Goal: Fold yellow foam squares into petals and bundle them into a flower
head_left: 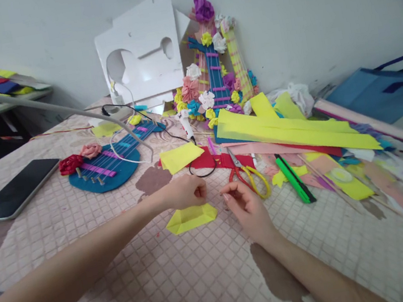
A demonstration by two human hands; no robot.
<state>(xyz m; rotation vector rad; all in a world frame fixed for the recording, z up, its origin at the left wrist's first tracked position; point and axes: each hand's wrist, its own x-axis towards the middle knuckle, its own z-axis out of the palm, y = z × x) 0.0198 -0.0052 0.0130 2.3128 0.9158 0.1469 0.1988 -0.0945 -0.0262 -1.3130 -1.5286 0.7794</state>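
My left hand [188,191] is closed, with the fingers curled in. It is just above a folded piece of yellow crepe paper [191,220] on the table; whether it touches the paper, I cannot tell. My right hand [247,207] has its thumb and forefinger pinched together, a little apart from the left. Anything between those fingertips is too small to make out. Beyond the hands are another yellow paper piece [180,158] and scissors [247,171] with red and yellow handles. A green box cutter [295,179] lies to the right of them.
At left are a phone [16,189] and a blue toy guitar [105,161] with paper flowers. A white glue gun [185,123] stands behind the yellow paper. Yellow strips [290,129] and scraps cover the right side. Decorated guitars [216,77] lean on the wall; a white cable [65,110] crosses the left.
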